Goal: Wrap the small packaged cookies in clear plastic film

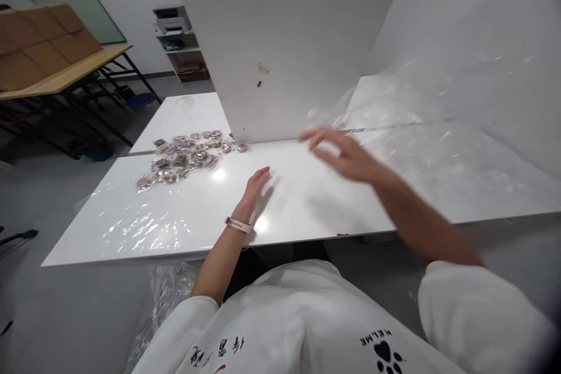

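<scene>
My left hand hangs just over the white table, held edge-on with its fingers stretched out and nothing in it. A pale pink wristband sits on that wrist. Higher and to the right is my right hand, smeared by motion, its fingers apart and loosely bent. Clear plastic bags are heaped just behind and to the right of it; no grip on them shows. Left of my left hand lies a pile of small clear-wrapped packets, pinkish and brown inside.
A tall white panel stands across the table's back. Clear plastic film covers the table's left front, and more plastic hangs below the edge. Cardboard boxes stand on a wooden table at far left, near a shelf.
</scene>
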